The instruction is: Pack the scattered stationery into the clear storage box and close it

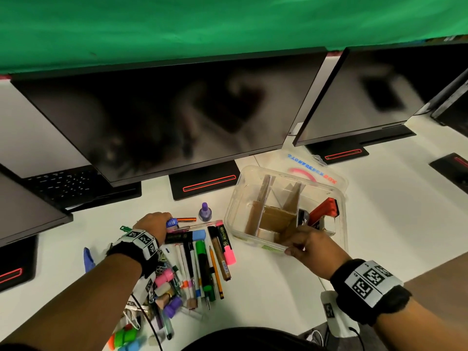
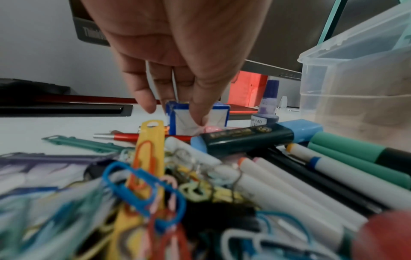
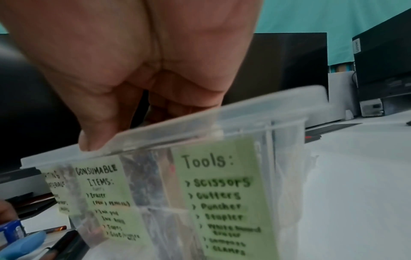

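The clear storage box (image 1: 235,214) stands open on the white desk, split by cardboard dividers, with a red tool (image 1: 325,210) in its right compartment. My right hand (image 1: 307,247) grips the box's near rim (image 3: 155,133), thumb outside and fingers inside. Green labels (image 3: 222,193) on the front wall read "Tools" and "Consumable items". My left hand (image 1: 154,221) pinches a small blue-and-white box (image 2: 198,117) at the far edge of the stationery pile (image 1: 197,259). The pile holds markers, pens, a pencil, highlighters and paper clips (image 2: 142,190).
The box's lid (image 1: 314,168) lies behind it, by a monitor stand. A purple ink bottle (image 1: 205,212) stands between pile and box. Monitors (image 1: 164,115) line the back of the desk, and a laptop (image 1: 63,188) sits at the left.
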